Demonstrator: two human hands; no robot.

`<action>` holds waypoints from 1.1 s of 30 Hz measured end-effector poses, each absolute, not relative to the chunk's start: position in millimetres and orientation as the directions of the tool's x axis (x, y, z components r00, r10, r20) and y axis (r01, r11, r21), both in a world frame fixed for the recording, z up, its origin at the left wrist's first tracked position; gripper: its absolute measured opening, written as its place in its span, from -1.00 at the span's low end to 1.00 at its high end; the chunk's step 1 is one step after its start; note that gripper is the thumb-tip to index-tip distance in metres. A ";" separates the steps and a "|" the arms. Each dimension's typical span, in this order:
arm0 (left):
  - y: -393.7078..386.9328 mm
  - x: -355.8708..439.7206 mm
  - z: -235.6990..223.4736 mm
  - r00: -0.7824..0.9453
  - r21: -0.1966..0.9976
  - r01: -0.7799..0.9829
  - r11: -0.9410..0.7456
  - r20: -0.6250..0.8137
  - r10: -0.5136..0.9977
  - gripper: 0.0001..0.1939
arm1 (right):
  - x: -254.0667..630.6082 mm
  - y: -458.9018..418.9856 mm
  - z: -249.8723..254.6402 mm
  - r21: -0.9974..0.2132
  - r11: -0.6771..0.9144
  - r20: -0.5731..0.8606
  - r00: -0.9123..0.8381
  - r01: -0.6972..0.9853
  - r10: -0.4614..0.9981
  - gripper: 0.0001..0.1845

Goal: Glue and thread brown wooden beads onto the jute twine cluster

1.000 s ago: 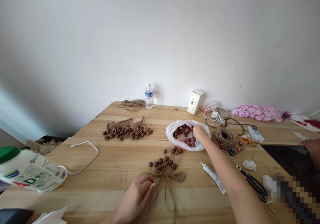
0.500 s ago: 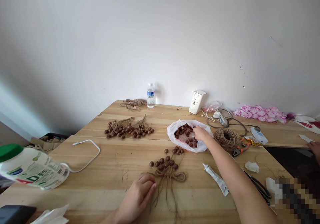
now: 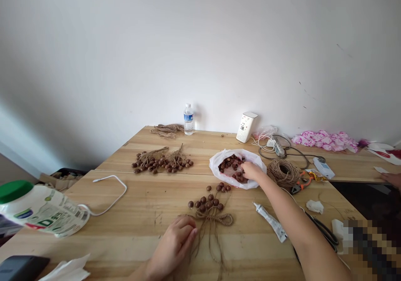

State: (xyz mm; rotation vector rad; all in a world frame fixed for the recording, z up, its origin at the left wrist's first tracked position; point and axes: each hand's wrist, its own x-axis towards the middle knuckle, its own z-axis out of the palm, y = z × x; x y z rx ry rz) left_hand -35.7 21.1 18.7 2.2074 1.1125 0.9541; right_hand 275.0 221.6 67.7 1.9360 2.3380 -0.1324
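Observation:
My right hand (image 3: 249, 171) reaches over the rim of a white plastic bag (image 3: 214, 164) and is among the brown round beads (image 3: 231, 162) inside. Its fingers are drawn together; what they hold, if anything, is hidden. On the table, my left hand (image 3: 175, 241) rests with curled fingers beside a bundle of twine (image 3: 213, 218), and I cannot make out what is in it. Beads (image 3: 206, 203) lie at the far end of this bundle, its loop points right and loose strands trail toward me. A few more beads (image 3: 222, 187) sit just beyond.
Finished-looking bead-and-twine bunches (image 3: 163, 162) lie at left, cut twine (image 3: 167, 130) behind. Around stand a water bottle (image 3: 188, 120), white box (image 3: 247, 127) and green-capped jar (image 3: 46, 210). A twine coil (image 3: 283, 172), pliers (image 3: 302, 183) and tube (image 3: 270, 222) lie rightward. Another person's hand (image 3: 391, 178) shows far right.
My right hand has shifted slightly left and lower inside the bag, toward the beads. My left hand and the twine bundle stay in place.

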 end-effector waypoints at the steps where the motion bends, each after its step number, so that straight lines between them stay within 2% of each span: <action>1: 21.3 -35.6 18.4 0.419 0.680 0.486 -0.549 0.369 0.829 -0.74 | 276.7 221.0 71.1 -0.020 0.208 -0.109 -0.209 0.978 0.972 -0.76; 4: 21.5 -35.3 16.7 0.414 0.691 0.477 -0.544 0.369 0.832 -0.74 | 279.0 214.4 81.6 -0.087 0.272 0.015 -0.272 0.958 0.962 -0.82; 8: 20.8 -34.8 13.7 0.392 0.725 0.468 -0.506 0.342 0.854 -0.76 | 277.0 195.0 90.0 -0.157 0.342 0.136 -0.323 0.926 0.937 -0.77; 13: 18.9 -34.1 11.7 0.396 0.713 0.479 -0.512 0.344 0.851 -0.78 | 276.0 178.1 88.6 -0.188 0.345 0.182 -0.313 0.920 0.932 -0.73; 17: 17.2 -32.8 11.7 0.420 0.692 0.471 -0.546 0.368 0.829 -0.79 | 273.3 171.8 89.6 -0.205 0.364 0.200 -0.325 0.909 0.924 -0.78; 21: 16.6 -30.8 13.4 0.378 0.750 0.434 -0.500 0.352 0.856 -0.76 | 258.3 143.2 97.6 -0.238 0.448 0.244 -0.393 0.862 0.886 -0.72; 24: 15.4 -28.8 14.3 0.325 0.846 0.357 -0.396 0.285 0.902 -0.76 | 238.1 103.6 103.2 -0.296 0.570 0.284 -0.499 0.766 0.819 -0.68; 26: 13.3 -26.8 14.0 0.278 0.933 0.255 -0.255 0.181 0.943 -0.75 | 222.0 75.6 105.1 -0.338 0.653 0.313 -0.574 0.677 0.757 -0.62; 28: 10.1 -23.9 14.0 0.269 0.993 0.091 -0.078 0.051 0.962 -0.69 | 205.3 51.5 104.8 -0.351 0.690 0.278 -0.633 0.633 0.722 -0.61; 30: 6.0 -20.0 15.7 0.349 0.992 -0.099 0.078 -0.038 0.936 -0.60 | 189.7 34.0 101.5 -0.357 0.699 0.202 -0.679 0.620 0.705 -0.62; 33: 0.1 -13.5 20.7 0.525 0.939 -0.275 0.205 -0.031 0.850 -0.58 | 171.5 19.5 92.0 -0.394 0.714 0.154 -0.724 0.579 0.672 -0.65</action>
